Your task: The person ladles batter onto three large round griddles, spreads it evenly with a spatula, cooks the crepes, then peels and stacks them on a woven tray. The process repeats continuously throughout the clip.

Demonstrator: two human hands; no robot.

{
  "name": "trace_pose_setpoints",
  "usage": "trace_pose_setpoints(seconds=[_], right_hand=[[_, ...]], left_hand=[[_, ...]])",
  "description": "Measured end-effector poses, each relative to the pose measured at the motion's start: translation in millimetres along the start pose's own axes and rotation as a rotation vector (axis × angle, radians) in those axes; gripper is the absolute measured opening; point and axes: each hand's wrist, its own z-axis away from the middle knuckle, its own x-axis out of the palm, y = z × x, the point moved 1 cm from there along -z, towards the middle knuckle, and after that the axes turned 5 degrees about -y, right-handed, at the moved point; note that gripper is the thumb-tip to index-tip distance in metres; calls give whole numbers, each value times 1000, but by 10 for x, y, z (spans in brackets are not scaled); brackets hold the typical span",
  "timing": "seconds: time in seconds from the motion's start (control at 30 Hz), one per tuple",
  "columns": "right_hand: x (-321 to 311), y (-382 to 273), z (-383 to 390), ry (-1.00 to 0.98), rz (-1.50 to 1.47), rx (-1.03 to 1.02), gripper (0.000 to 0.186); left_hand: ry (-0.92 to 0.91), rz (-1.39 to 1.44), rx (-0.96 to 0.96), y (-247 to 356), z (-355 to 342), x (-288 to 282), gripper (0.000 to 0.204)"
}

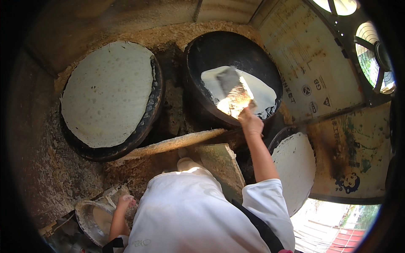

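1. White shirt (185, 215) fills the near centre, worn by a person standing before round black griddles, a dark strap crossing its right side.
2. Far right of centre, the right hand (251, 123) grips a flat scraper (237, 90), fingers closed around its near end; the blade is blurred and partly sunlit.
3. Beneath the scraper, pale batter (261, 90) covers the near part of the far-right griddle (223, 50), whose far part shows bare and black.
4. Near left, the left hand (125, 202) hangs beside a metal basin (81, 215), fingers curled; whether it holds anything cannot be told.
5. Inside the basin sits a pale mixture (102, 220).
6. Far left, a broad pale flatbread (107, 92) covers most of the left griddle (139, 141), leaving a dark rim along its near and right edges.
7. At right, partly hidden by the person's arm, another pale sheet (295, 168) lies within a dark round edge.
8. Between shirt and griddles leans a worn board (221, 164); a fan (382, 55) stands far right.
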Motion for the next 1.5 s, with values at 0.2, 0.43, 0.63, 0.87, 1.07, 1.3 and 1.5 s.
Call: trace_pose_setpoints(seconds=[0.2, 0.43, 0.63, 0.87, 1.07, 1.3, 1.5], right_hand=[[39, 1216, -153, 14, -676, 550, 46], [194, 479, -469, -533, -1358, 645, 34], [112, -410, -213, -132, -422, -41, 55], [59, 143, -437, -28, 59, 25, 28], [97, 1378, -570, -41, -691, 645, 40], [207, 667, -924, -525, -1550, 532, 25], [317, -311, -716, -192, -501, -145, 48]], left_hand=[[0, 27, -37, -101, 114, 89, 18], [-52, 43, 19, 33, 90, 197, 21], [14, 131, -59, 117, 66, 138, 20], [16, 94, -62, 3, 96, 212, 16], [5, 55, -49, 51, 174, 275, 17], [64, 7, -53, 349, 263, 350, 18], [41, 85, -6, 245, 179, 286, 19]])
